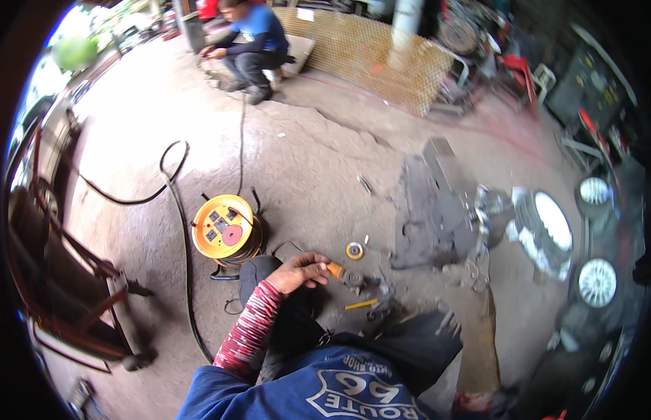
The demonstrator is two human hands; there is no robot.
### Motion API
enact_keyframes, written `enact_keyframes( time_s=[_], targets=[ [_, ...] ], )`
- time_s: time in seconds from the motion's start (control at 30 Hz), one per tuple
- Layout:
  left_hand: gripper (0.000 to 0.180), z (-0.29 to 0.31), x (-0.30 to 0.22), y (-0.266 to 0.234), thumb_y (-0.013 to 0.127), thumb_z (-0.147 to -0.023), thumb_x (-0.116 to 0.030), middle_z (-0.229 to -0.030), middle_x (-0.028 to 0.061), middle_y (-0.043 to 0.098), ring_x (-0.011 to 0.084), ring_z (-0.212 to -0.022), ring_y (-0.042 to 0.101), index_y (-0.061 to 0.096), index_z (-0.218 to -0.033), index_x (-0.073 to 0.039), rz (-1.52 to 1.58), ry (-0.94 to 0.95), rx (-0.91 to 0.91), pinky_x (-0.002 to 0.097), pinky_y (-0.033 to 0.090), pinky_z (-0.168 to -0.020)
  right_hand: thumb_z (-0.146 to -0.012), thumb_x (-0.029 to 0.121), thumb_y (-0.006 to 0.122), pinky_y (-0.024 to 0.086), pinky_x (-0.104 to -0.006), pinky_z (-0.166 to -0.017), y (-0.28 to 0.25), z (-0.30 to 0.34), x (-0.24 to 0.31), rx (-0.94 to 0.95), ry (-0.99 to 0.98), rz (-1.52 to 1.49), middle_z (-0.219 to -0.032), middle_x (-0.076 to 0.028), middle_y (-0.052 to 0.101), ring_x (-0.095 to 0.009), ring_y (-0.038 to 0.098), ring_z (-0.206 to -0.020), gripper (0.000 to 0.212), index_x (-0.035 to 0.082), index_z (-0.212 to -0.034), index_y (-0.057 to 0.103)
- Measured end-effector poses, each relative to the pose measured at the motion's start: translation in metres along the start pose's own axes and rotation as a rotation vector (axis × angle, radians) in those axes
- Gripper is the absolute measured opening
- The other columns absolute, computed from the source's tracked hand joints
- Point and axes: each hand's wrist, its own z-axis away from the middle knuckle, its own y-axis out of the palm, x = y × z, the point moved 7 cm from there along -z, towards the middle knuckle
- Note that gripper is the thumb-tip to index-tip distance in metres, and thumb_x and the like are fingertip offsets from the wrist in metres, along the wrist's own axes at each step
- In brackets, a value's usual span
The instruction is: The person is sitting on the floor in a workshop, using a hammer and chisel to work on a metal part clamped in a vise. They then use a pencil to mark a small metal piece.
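My left hand (297,271), in a red-and-white patterned sleeve, reaches in front of my knees. Its fingers are closed round the orange body of a power tool that looks like an angle grinder (337,271), whose grey metal head points right. Just beyond the tool lies a small yellow ring-shaped disc (354,250) with a dark centre. A thin yellow strip (361,304) is on the ground close to my legs. Of my right arm only a patch of patterned sleeve (472,402) shows at the lower edge; the hand cannot be made out.
A yellow cable reel (213,245) with a reddish disc on its face stands left of my knee, a black cable (185,259) trailing past it. Dark metal plates (427,210) lie ahead right, near wheel covers (597,283). Another person (259,42) squats far off beside a mesh sheet (360,52).
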Motion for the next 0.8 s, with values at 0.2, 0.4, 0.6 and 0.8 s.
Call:
enact_keyframes(
  time_s=[0.2, 0.4, 0.6, 0.8],
  targets=[
    [0.042, -0.001, 0.005, -0.004, 0.060, -0.100, -0.031, -0.112, 0.0076, 0.069, 0.0161, -0.100, 0.068, 0.055, -0.132, -0.003, 0.029, -0.018, 0.001, 0.0285, 0.051, -0.083, -0.086, 0.027, 0.062, 0.051, -0.0352, -0.069, 0.012, -0.014, -0.031, 0.083, 0.059, -0.414, -0.105, -0.014, 0.064, -0.026, 0.062, -0.082, 0.050, 0.009, -0.133, 0.055],
    [0.042, -0.003, 0.011, -0.006, 0.060, -0.100, -0.031, -0.110, 0.0072, 0.069, 0.0150, -0.099, 0.067, 0.055, -0.131, -0.003, 0.064, -0.023, 0.004, 0.0271, 0.051, -0.081, -0.085, 0.016, 0.065, 0.051, -0.0313, -0.054, 0.012, -0.018, -0.043, 0.086, 0.056, -0.576, -0.094, -0.011, 0.062, -0.020, 0.061, -0.066, 0.044, 0.008, -0.127, 0.058],
    [0.042, -0.005, 0.000, -0.001, 0.060, -0.100, -0.031, -0.109, 0.0071, 0.069, 0.0148, -0.096, 0.068, 0.055, -0.131, -0.003, 0.063, -0.013, 0.006, 0.0273, 0.052, -0.079, -0.083, 0.009, 0.067, 0.051, -0.0304, -0.043, -0.004, -0.029, -0.057, 0.031, 0.096, -0.574, -0.086, -0.009, 0.063, -0.017, 0.061, -0.055, 0.038, 0.008, -0.120, 0.061],
    [0.036, -0.007, -0.007, -0.004, 0.060, -0.099, -0.028, -0.099, 0.0064, 0.071, 0.0152, -0.082, 0.069, 0.060, -0.123, -0.002, 0.051, 0.069, -0.001, 0.0269, 0.052, -0.067, -0.089, 0.008, 0.063, 0.056, -0.0392, -0.052, -0.017, -0.071, -0.079, 0.107, -0.022, -0.557, -0.099, -0.016, 0.066, -0.023, 0.068, -0.068, 0.038, 0.005, -0.127, 0.058]
  ],
)
